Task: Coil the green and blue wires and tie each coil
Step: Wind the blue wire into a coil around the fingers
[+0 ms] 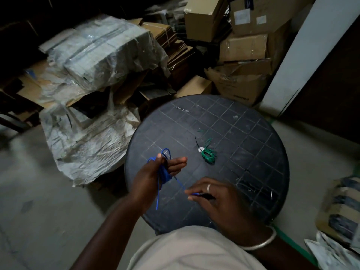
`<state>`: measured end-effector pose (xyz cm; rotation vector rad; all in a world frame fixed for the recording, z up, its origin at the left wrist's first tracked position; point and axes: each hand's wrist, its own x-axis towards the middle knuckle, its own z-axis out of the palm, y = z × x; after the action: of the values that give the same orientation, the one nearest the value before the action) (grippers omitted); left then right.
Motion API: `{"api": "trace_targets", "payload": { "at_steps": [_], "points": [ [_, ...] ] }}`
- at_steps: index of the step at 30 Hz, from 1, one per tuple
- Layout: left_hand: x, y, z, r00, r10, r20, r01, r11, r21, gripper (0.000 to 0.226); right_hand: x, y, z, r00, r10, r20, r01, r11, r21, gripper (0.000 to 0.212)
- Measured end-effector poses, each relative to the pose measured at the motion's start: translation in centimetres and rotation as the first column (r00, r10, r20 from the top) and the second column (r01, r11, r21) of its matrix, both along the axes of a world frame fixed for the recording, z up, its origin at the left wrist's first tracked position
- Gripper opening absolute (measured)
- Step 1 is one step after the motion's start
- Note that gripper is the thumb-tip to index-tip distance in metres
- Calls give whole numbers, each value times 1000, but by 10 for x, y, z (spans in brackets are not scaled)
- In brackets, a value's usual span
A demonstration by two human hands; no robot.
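Observation:
My left hand [155, 172] holds a bunch of blue wire [164, 173] loops over the left edge of a round black table [253, 162]; one end of the wire hangs down below the hand. A strand runs from the bunch to my right hand [216, 197], which pinches the wire together with a thin black tie. A small green wire coil [209, 154] lies on the table further out, with a loose end curling up and a black tie sticking out beside a small white disc [200, 149].
Cardboard boxes [243, 47] and plastic-wrapped bundles [105, 53] are stacked behind and left of the table. A white pillar [303, 55] stands at the right. More wrapped packages [342, 207] sit on the floor at the right. Grey concrete floor lies at the left.

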<state>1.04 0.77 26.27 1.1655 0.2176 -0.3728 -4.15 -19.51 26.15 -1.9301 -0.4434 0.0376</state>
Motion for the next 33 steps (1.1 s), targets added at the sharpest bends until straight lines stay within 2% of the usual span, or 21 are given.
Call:
{"api": "trace_targets", "payload": {
  "at_steps": [2,5,8,11,13,16,20,26,29,33],
  "points": [
    [-3,-6,0,995,-101,21,96,979,179,58,3,-4,11,999,-20,37,18,998,63,12],
    [-15,-22,5,985,-170,-6,165,946,280,45,13,-12,17,993,-25,117,16,997,79,14],
    [-19,-43,2,977,-212,-37,213,922,323,37,25,-24,14,997,-80,20,76,987,142,16],
    [-23,-58,-4,945,-301,-128,305,952,17,58,37,-36,2,976,-160,-144,190,956,225,16],
    [-27,-64,-10,935,-313,-166,289,944,-157,68,43,-43,-10,952,-192,-237,251,935,251,13],
    [-32,-82,-17,936,-232,-267,141,937,-319,57,46,-52,-30,910,-173,-377,288,918,274,10],
    [-43,-99,-31,920,-118,-373,-15,942,-336,48,39,-56,-48,846,-48,-531,262,905,336,7],
    [-57,-100,-47,879,26,-477,-227,901,-369,49,24,-57,-65,767,48,-640,281,871,403,4],
    [-60,-100,-50,865,57,-499,-275,885,-376,57,20,-60,-75,717,53,-695,260,905,337,20],
    [-57,-103,-57,865,41,-500,-266,883,-388,50,10,-61,-91,668,42,-743,266,919,292,32]
  ]
}}
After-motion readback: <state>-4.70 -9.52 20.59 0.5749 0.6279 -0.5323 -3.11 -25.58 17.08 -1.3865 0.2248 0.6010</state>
